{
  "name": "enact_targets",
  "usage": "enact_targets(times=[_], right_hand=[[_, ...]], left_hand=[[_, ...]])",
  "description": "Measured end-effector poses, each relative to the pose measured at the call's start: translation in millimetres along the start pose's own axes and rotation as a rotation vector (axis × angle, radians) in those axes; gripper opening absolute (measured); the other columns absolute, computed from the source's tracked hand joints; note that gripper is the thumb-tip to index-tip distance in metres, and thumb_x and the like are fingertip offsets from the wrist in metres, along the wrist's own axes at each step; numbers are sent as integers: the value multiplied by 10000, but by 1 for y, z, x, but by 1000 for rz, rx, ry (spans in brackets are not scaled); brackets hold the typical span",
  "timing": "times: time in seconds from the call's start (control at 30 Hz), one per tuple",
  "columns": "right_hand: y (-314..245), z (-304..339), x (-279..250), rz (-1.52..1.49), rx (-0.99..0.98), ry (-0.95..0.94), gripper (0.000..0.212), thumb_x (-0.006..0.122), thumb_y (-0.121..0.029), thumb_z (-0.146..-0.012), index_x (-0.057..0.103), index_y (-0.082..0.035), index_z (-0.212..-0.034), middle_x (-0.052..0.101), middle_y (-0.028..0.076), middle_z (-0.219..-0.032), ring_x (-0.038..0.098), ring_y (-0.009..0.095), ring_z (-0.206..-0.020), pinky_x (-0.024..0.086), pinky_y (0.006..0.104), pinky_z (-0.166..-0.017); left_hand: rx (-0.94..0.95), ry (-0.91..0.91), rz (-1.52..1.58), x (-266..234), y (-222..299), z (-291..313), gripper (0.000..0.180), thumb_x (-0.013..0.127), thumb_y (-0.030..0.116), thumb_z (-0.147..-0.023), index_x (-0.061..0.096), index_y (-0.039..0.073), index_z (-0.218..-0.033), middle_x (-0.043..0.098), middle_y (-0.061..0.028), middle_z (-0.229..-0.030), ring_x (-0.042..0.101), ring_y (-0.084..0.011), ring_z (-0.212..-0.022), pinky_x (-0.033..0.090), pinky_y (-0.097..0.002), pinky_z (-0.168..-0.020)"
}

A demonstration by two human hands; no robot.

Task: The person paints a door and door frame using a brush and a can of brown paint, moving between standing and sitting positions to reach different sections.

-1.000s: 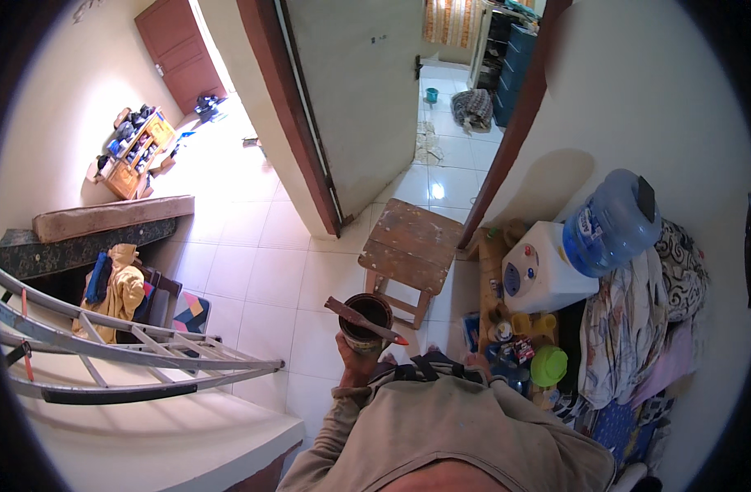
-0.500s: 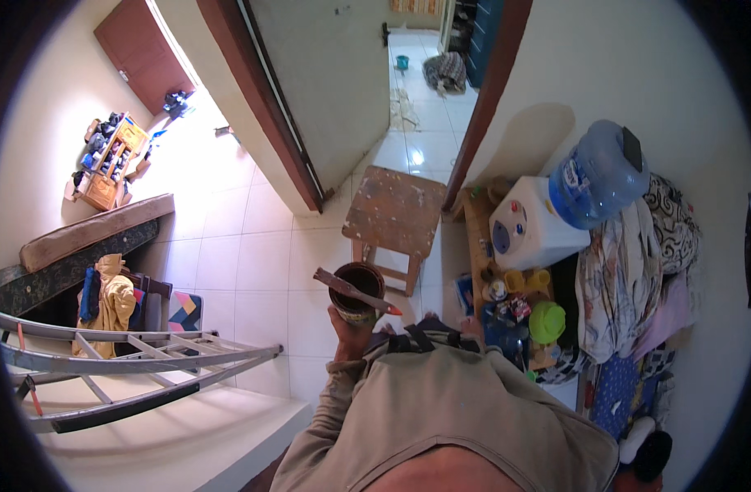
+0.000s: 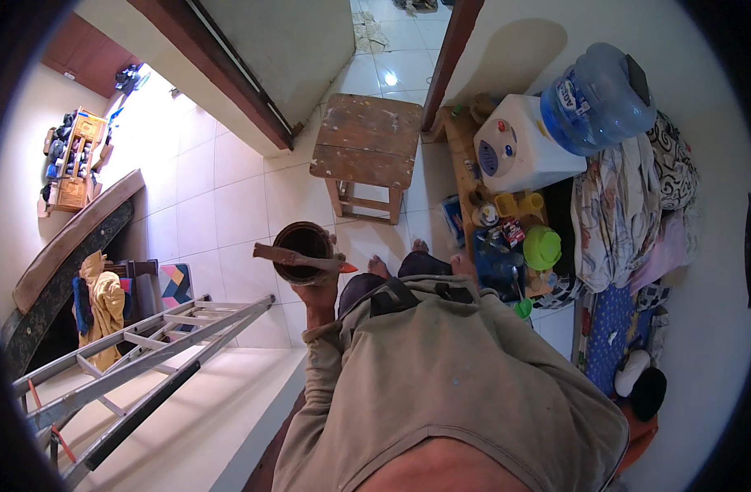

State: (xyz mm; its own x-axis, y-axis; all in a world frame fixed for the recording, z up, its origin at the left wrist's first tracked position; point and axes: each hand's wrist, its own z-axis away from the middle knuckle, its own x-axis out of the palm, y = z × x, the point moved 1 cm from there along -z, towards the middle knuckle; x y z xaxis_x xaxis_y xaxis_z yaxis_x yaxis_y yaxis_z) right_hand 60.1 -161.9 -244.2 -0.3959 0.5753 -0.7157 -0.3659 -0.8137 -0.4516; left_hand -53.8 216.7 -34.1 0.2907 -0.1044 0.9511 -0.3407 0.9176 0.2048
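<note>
My left hand is wrapped round a paint can with dark, stained inner walls, held out in front of my body on the left. A paintbrush lies across the can's mouth. Its brown-coated end juts out past the left rim, and its handle ends in an orange tip on the right, near my fingers. How much paint is inside I cannot make out. My right hand is out of sight; the right sleeve runs down beside my torso. Ahead of the can stands a paint-spattered wooden stool.
An aluminium ladder leans at the lower left. On the right, a low wooden table bears a white water dispenser with a blue bottle, cups and a green bowl. A doorway with a brown frame opens ahead.
My view has tilted down and shifted, so the stool and dispenser sit higher in it. The can with the brush across it has moved left and away from my torso, still in my left hand.
</note>
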Motion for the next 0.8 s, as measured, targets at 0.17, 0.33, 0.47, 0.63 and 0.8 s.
enact_targets(times=[0.17,0.33,0.47,0.63,0.8], right_hand=[[13,-1,-4,6,20,-49,426,491,-427,-916,677,-92,-1102,684,189,-1108,630,404,-1062,486,482,-903],[-1,-4,-1,109,80,-86,421,487,-402,-901,695,-90,-1091,672,205,-1129,612,427,-1061,476,500,-904],[-36,5,-15,91,39,-185,431,478,-395,-901,694,-70,-1083,661,220,-1139,595,433,-1081,463,505,-923],[-31,-4,-7,93,39,-144,405,524,-397,-930,685,-82,-1128,634,189,-1211,591,403,-1108,479,521,-948],[-56,4,-8,113,15,-210,406,539,-381,-925,685,-72,-1145,636,189,-1230,587,400,-1134,472,513,-964]], left_hand=[[42,16,-7,-6,10,3,716,469,647,-941,427,169,-1472,470,-197,-1446,454,-420,-1318,452,-615,-975],[32,-38,52,-13,11,3,718,517,629,-929,426,166,-1470,429,-209,-1475,391,-401,-1372,432,-611,-1013],[11,-26,59,-11,11,2,728,521,627,-924,416,166,-1478,418,-213,-1489,372,-403,-1394,418,-616,-1032],[-64,-122,129,-1,2,-15,653,505,502,-952,437,91,-1454,399,-249,-1501,376,-409,-1395,373,-603,-1055],[-49,-84,131,-2,14,-10,656,486,507,-956,429,93,-1461,393,-249,-1506,364,-411,-1403,371,-621,-1049]])
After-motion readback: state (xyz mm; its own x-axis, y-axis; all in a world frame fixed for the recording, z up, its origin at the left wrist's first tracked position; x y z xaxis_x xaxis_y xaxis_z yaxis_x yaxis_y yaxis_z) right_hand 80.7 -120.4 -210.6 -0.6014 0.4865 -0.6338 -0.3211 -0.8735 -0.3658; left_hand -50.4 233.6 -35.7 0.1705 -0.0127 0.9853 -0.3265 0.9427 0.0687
